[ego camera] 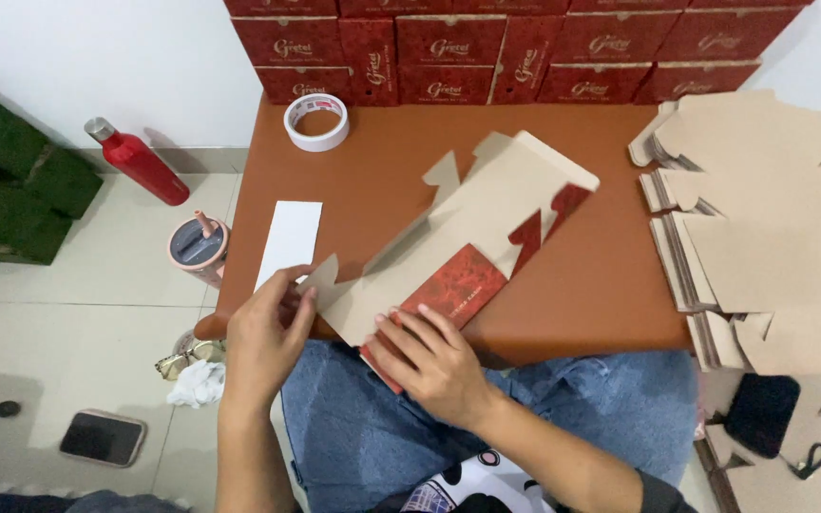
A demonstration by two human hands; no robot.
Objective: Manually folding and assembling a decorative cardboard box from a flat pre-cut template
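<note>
Brown tabletop (563, 285) holds an unfolded cardboard box blank (472, 223), tan inside, red outside. The person's left hand (263, 337) pinches a tab at the blank's near-left corner; the right hand (434, 361) presses flat, fingers spread, on the red flap beside it. Beyond the grip sits a tape roll (316, 122); stacked flat blanks (762, 228) lie to the right.

Bright even indoor light, soft shadows, sharp focus.
</note>
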